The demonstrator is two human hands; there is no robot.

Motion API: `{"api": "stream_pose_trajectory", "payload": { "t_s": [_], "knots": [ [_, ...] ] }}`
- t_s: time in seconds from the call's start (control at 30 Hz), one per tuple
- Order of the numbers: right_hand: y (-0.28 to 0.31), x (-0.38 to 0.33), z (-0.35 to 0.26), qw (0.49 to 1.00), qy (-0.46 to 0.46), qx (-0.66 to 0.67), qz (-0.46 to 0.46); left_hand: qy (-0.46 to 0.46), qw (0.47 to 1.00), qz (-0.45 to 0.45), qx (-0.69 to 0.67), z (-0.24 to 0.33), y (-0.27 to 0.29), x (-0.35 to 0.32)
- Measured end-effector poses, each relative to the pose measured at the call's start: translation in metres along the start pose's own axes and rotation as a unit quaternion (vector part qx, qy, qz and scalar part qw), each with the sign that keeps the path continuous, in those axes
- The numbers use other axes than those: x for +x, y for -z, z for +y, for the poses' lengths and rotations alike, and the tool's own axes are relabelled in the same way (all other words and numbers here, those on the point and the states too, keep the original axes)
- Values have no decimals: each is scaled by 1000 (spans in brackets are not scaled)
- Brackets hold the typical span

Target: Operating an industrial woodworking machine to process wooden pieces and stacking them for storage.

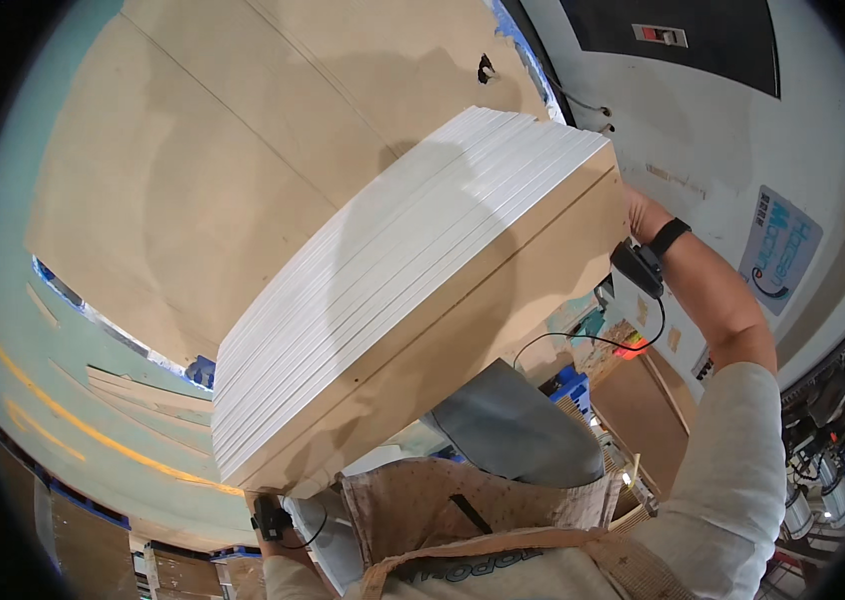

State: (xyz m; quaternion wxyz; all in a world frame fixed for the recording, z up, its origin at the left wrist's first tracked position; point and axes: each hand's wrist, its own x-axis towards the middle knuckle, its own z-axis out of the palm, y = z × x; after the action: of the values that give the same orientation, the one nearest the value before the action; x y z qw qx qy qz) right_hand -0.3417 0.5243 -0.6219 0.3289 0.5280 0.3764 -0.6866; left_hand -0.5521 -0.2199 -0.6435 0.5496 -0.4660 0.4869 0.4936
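Note:
A thick stack of thin panels (393, 300), with white edges and a tan face, fills the middle of the view and is tilted, its right end higher. My right hand (640, 213) grips the upper right end, fingers hidden behind the stack. Its wrist carries a black band and a small black device with a cable. My left hand (265, 505) is under the lower left end and almost wholly hidden. Only the wrist with a black device shows.
Large tan sheets (193, 170) lie on a blue pallet over a green floor (13, 330) with a yellow line. A white wall (743, 160) with a poster rises at right. Machinery (833, 420), a blue crate (570, 385) and brown boards (643, 400) stand below it.

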Motion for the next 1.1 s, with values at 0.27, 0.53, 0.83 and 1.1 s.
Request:
{"api": "stream_pose_trajectory", "payload": {
  "t_s": [0.27,0.53,0.83,1.1],
  "knots": [
    [6,-5,-8,999,2,-15,33,7,1000,-15,9,5,-20,8],
    [12,-6,-9,998,11,-14,64,17,1000,-23,11,0,-37,4],
    [22,-4,6,988,46,38,143,5,1000,-25,-5,-4,-50,-8],
    [-44,-93,93,816,180,323,445,-59,993,-45,95,70,-53,-7]
  ]
}}
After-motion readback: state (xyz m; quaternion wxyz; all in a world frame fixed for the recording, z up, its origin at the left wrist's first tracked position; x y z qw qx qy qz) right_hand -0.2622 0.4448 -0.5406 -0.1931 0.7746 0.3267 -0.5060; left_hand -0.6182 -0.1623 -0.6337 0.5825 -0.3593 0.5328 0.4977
